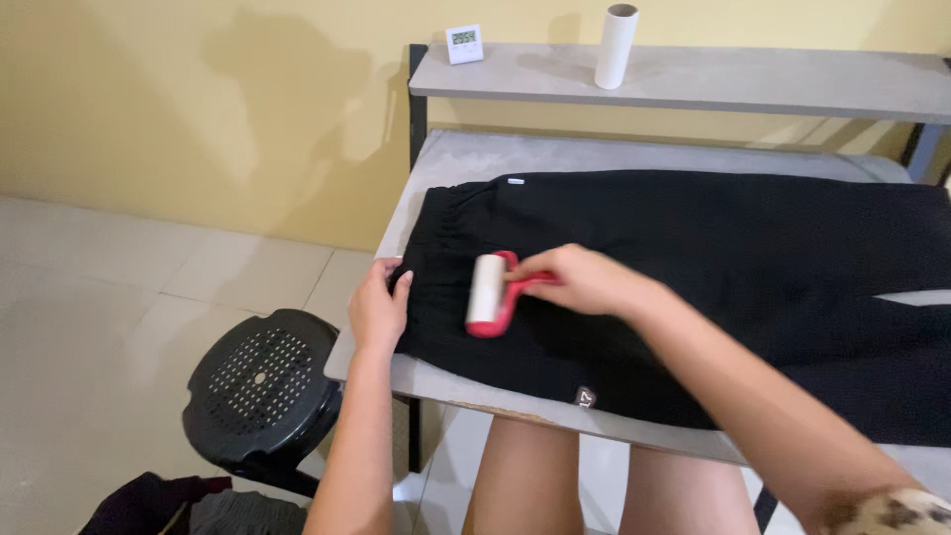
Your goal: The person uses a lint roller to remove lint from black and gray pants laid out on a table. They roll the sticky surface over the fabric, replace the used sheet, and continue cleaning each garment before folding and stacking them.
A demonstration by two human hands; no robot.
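A black garment (713,267) with an elastic waistband lies spread flat on a grey table (466,159). My right hand (584,279) grips the red handle of a lint roller (488,292), whose white roll rests on the fabric near the waistband. My left hand (377,305) presses down on the garment's left edge at the table's corner, fingers together on the cloth. A small grey tag (585,398) shows on the garment near the table's front edge.
A raised grey shelf (753,84) at the back holds a small white digital clock (463,44) and an upright white cardboard tube (615,46). A black perforated stool (263,386) stands on the tiled floor at left, with dark clothes (188,505) beside it. My bare legs are under the table.
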